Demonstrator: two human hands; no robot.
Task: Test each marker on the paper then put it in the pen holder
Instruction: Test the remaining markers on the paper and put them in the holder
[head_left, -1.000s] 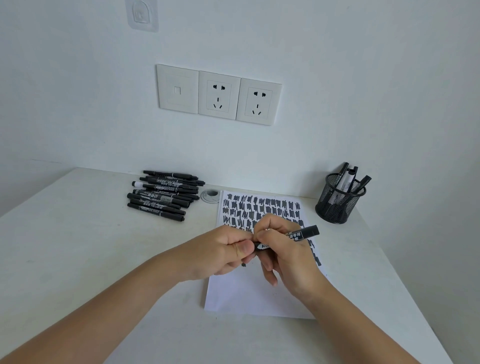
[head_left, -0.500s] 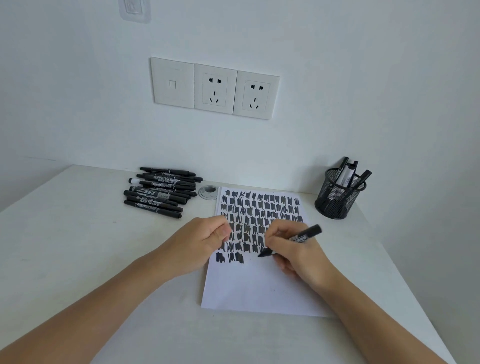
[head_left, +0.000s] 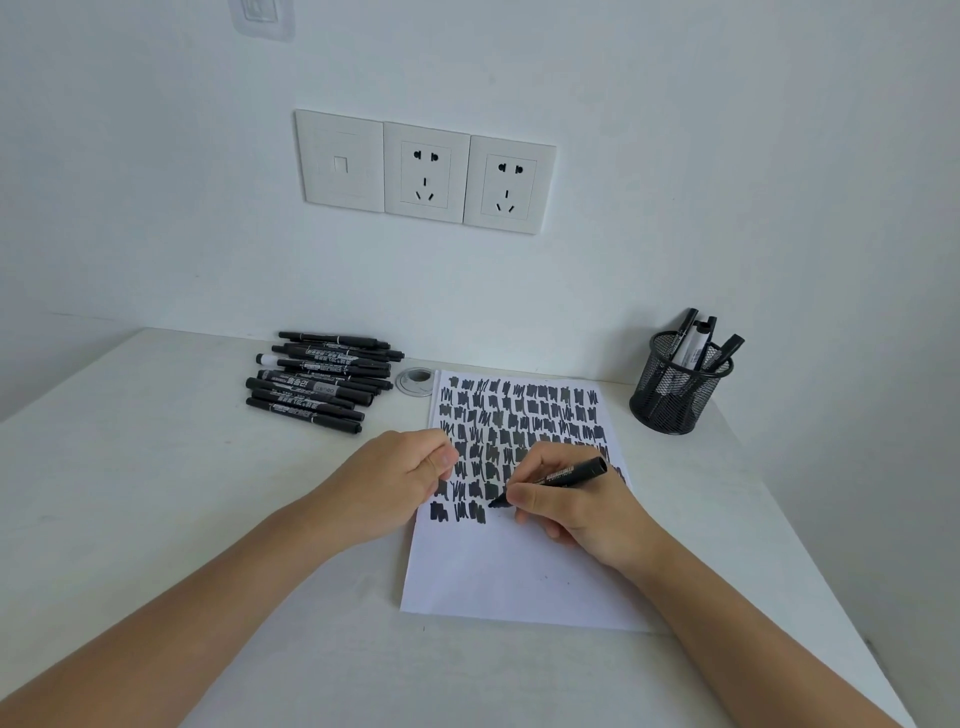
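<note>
My right hand (head_left: 571, 506) grips a black marker (head_left: 569, 474) uncapped, its tip touching the white paper (head_left: 519, 566) at the end of the lowest row of black scribbles. My left hand (head_left: 400, 480) rests as a closed fist on the paper's left edge; whether the cap is inside it cannot be seen. A pile of several black markers (head_left: 317, 382) lies at the back left of the table. A black mesh pen holder (head_left: 675, 392) with several markers in it stands at the back right.
A round grey cable grommet (head_left: 414, 382) sits in the table between the marker pile and the paper. The white wall with a socket panel (head_left: 426, 171) rises directly behind. The table's right edge runs close past the pen holder.
My hands have pulled apart, and the marker in my right hand is now uncapped. Its tip has come down onto the paper at the lowest scribble row.
</note>
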